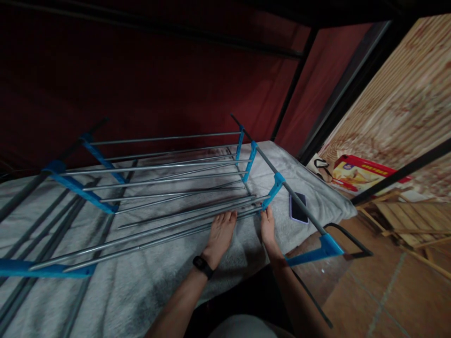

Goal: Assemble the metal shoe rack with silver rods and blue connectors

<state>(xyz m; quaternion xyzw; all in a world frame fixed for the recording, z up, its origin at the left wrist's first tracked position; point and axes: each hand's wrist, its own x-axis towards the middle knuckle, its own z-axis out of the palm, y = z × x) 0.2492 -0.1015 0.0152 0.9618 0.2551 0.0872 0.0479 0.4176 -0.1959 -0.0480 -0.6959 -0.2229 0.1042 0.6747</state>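
Observation:
A partly built rack of thin grey metal tubes and blue plastic brackets lies across a grey blanket. My left hand (221,231), with a black watch on the wrist, has its fingers curled over the nearest metal tube (169,238). To its right, my right hand (268,226) has its fingers closed at the lower end of a blue bracket (273,191), where the tube's right end meets it. The exact grip is partly hidden. That bracket sits on a long grey pole (298,201), which carries another blue bracket (317,252) at its near end, beside my right forearm.
A phone (299,208) lies on the blanket (141,291), right of my hands. Loose dark tubes (52,230) lie at the left. Beyond the blanket's right edge are a red and yellow box (362,172) and wooden slats (416,218). Dark frame bars (296,77) stand behind.

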